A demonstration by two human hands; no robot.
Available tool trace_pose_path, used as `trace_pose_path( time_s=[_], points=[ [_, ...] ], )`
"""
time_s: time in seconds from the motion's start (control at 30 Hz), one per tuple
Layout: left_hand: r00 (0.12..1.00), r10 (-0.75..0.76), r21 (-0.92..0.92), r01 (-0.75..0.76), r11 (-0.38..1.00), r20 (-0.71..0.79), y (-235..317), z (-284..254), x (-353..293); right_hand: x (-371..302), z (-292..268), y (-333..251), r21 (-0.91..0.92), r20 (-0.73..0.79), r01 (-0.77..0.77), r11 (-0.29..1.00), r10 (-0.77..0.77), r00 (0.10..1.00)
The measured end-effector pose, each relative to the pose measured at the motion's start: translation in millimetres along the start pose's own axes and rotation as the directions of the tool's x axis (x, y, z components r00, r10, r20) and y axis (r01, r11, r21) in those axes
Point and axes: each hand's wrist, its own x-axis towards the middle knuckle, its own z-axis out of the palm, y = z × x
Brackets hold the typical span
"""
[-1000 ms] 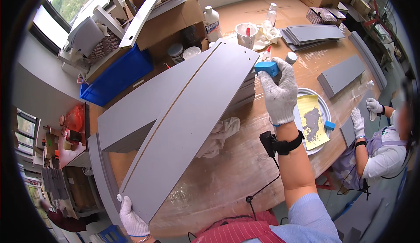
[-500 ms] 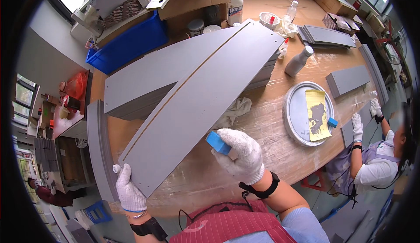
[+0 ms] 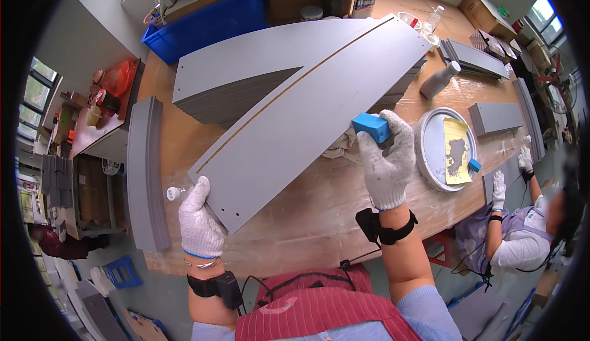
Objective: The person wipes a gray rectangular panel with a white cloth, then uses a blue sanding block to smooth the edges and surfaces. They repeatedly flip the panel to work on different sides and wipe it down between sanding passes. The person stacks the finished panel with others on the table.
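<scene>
A long grey panel (image 3: 307,113) with a brown groove along one long side slants from near left to far right. My left hand (image 3: 201,224), in a white knit glove, grips its near left end, thumb on top and fingers hidden beneath. My right hand (image 3: 389,163), also gloved, pinches a blue block (image 3: 371,127) between thumb and fingers, by the panel's right edge. Whether the block touches the panel, I cannot tell. Underneath lies a stack of grey panels (image 3: 246,52). A crumpled white cloth (image 3: 339,147) shows between the panel and my right hand.
Right of my right hand, a round lid (image 3: 424,156) bears yellow sandpaper (image 3: 456,150) and a small blue piece (image 3: 474,165). A grey bottle (image 3: 439,80) stands beyond. More panels (image 3: 144,175) line the left edge. A co-worker's gloved hands (image 3: 498,188) work at right.
My right hand has moved away from me and to the right with the blue block, farther along the panel's edge. My left hand keeps its hold; the whole view has shifted.
</scene>
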Motion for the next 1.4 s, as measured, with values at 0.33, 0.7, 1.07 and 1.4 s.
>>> trace_pose_path(
  time_s=[0.33,0.7,1.07,1.4],
  points=[
    [0.979,-0.128,-0.113,0.146,0.983,0.158,3,-11,2,-70,20,-50,0.062,0.068,0.031,0.998,-0.035,0.997],
    [0.945,-0.177,-0.207,0.238,0.949,0.274,-3,-21,4,-136,54,-106,0.044,0.509,0.425,0.904,-0.386,0.770],
    [0.933,-0.175,-0.250,0.260,0.933,0.315,-4,-20,-2,-142,44,-120,0.049,0.472,0.266,0.963,-0.257,0.843],
    [0.899,-0.211,-0.156,0.289,0.945,0.384,-9,-28,-18,-100,21,-115,0.541,0.522,-0.739,0.402,0.528,0.670]
  ],
)
